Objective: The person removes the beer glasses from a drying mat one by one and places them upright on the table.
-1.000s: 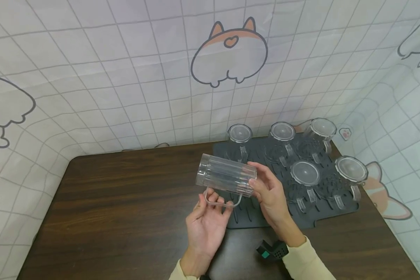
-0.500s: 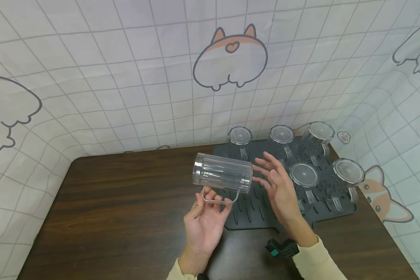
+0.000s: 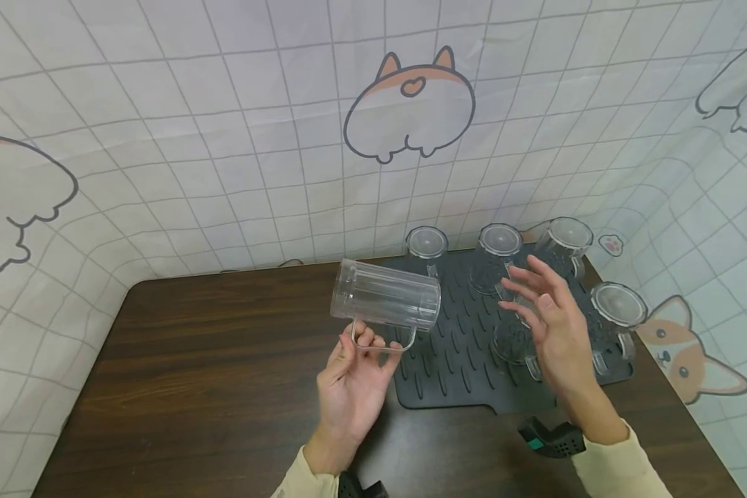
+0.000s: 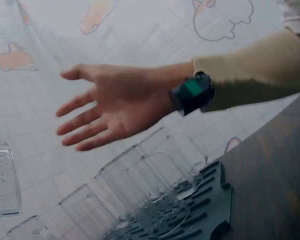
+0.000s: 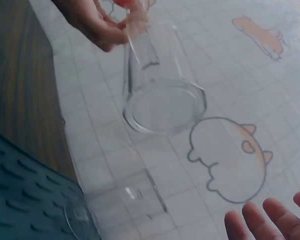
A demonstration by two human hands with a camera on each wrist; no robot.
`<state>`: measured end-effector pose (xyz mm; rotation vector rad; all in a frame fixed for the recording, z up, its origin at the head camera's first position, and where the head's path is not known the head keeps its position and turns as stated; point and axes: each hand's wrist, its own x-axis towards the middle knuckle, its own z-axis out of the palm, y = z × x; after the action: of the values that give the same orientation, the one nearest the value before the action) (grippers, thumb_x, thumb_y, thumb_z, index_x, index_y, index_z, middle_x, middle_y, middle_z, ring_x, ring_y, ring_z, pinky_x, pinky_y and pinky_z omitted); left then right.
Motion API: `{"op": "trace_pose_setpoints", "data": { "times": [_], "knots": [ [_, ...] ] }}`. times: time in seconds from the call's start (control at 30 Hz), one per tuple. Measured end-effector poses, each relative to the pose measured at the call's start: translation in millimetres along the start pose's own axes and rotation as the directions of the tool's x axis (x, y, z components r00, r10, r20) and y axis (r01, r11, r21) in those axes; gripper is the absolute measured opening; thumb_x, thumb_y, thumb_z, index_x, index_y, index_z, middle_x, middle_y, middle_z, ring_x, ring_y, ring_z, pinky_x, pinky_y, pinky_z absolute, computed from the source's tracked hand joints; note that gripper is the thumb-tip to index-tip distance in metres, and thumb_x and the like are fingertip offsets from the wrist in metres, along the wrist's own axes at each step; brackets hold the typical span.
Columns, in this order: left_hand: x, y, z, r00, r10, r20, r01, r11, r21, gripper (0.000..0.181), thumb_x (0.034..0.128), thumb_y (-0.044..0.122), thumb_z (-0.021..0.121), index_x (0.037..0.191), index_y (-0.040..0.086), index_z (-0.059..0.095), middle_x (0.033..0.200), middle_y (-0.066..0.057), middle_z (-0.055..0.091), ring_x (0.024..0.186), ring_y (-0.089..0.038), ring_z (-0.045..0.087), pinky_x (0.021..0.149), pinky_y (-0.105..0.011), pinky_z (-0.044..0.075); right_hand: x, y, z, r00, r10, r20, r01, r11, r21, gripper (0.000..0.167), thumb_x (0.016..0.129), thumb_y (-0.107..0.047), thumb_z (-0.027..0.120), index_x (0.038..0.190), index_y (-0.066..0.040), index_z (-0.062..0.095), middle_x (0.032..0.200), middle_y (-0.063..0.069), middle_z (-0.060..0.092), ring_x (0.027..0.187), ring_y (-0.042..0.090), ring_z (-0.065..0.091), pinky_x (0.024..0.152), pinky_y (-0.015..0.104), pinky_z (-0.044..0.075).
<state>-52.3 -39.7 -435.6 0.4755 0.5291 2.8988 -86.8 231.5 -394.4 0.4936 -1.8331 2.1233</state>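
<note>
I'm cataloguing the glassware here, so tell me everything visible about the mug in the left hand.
The mug looks like clear glass or plastic, with a tall, faceted body and a looped handle. It is held sideways, raised above the table, with no contents visible. The left hand grips the handle; nothing else visibly touches it.

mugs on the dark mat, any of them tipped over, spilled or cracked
Nothing stands out: the mugs on the dark mat appear to stand, none toppled, with no spill or crack visible. The right hand partly hides some in the head view.
</note>
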Motion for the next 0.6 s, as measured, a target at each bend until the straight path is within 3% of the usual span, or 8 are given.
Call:
{"op": "trace_pose_setpoints", "data": {
  "times": [0.3,0.4,0.6],
  "knots": [
    [7.1,14.7,-5.6,0.999,0.033,0.024,-0.036,0.988,0.151,0.029,0.1141,0.023,0.027,0.112,0.014,0.055,0.100,0.006,0.063,0.105,-0.011,0.067,0.105,-0.035,0.049,-1.4,-12.6,-42.3,0.985,-0.164,0.055,0.169,0.982,-0.090,0.050,0.108,-0.001,0.036,0.158,0.001,0.034,0.147,0.009,0.056,0.133,0.014,0.060,0.103,0.017,0.052],
    [9.5,18.3,-6.6,0.999,0.046,0.018,-0.049,0.978,0.202,0.027,0.1138,0.021,0.030,0.110,0.014,0.056,0.099,0.006,0.062,0.104,-0.011,0.068,0.104,-0.034,0.050,-4.6,-14.4,-55.5,0.977,-0.210,0.046,0.215,0.957,-0.195,0.051,0.106,0.004,0.035,0.158,0.003,0.034,0.148,0.009,0.056,0.133,0.013,0.059,0.102,0.015,0.051],
    [12.3,22.1,-8.3,0.998,0.056,0.003,-0.054,0.946,0.318,0.022,0.1122,0.020,0.039,0.109,0.015,0.059,0.097,0.006,0.062,0.104,-0.010,0.069,0.103,-0.033,0.051,-10.6,-15.6,-78.0,0.952,-0.305,0.030,0.293,0.875,-0.385,0.052,0.102,0.012,0.036,0.154,0.010,0.035,0.147,0.005,0.057,0.134,0.012,0.059,0.104,0.013,0.049]
  ]
}}
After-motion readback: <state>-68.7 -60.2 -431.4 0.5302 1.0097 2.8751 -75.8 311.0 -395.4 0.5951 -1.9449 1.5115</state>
